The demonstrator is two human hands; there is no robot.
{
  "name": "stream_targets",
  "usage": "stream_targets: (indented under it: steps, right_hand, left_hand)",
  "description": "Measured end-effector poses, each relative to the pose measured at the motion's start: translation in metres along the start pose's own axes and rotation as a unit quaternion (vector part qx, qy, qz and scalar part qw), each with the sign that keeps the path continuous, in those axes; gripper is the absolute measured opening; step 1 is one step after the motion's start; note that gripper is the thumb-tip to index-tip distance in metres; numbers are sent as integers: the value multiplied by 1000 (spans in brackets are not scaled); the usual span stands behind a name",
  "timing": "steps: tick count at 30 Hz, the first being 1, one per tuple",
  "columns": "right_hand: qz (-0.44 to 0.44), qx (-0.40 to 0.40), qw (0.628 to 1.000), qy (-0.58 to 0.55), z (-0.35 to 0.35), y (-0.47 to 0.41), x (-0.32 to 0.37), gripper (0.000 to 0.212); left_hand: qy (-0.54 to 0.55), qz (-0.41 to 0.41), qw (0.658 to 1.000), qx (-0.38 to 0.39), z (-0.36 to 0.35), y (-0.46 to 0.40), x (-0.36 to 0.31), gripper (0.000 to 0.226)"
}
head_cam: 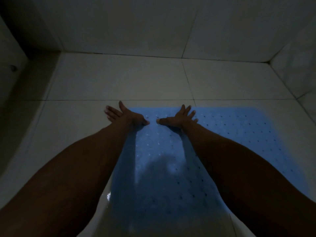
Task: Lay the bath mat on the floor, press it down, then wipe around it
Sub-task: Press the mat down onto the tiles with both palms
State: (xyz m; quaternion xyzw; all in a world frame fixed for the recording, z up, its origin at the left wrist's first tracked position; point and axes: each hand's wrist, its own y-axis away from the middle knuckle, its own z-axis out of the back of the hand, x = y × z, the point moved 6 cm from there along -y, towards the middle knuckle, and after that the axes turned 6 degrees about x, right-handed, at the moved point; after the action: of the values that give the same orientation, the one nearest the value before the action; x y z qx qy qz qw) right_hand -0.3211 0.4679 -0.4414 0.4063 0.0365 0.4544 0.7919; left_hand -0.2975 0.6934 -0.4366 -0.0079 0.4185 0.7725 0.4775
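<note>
Bath mat (222, 139) lies flat at lower right, left hand (125, 115) and right hand (181, 117) splayed wide pressing its upper edge; wiping the surrounding floor (119, 79) likely follows.

The bath mat (222, 134) lies flat on the floor (119, 79) in front of me, reaching from near my body out toward the far wall (136, 23) and off to my right. My left hand (125, 115) rests at the mat's far left corner, its fingers (111, 112) spread out past the edge onto the floor. My right hand (179, 118) lies flat on the mat just beside it, thumbs nearly meeting. Bare floor separates the mat from the far wall.
</note>
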Motion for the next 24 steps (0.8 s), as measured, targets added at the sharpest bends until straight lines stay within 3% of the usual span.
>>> stream_targets:
  steps: [4, 12, 16, 20, 24]
  right_hand:
    - [-29, -8, 999, -38, -2, -6, 6, 148]
    - [-90, 4, 996, -7, 7, -11, 24, 141]
    - [-59, 14, 997, 58, 24, -23, 36, 149]
    - [-49, 18, 998, 27, 25, -32, 23, 162]
    - [26, -8, 999, 36, 14, -34, 14, 157]
  left_hand:
    - [18, 8, 1000, 1, -1, 3, -3, 145]
    - [77, 6, 995, -58, -5, -5, -4, 131]
    - [60, -4, 995, -85, -9, -11, -2, 128]
    - [53, 31, 994, -91, -8, -15, -9, 128]
    - [24, 16, 995, -90, -9, -25, -12, 129]
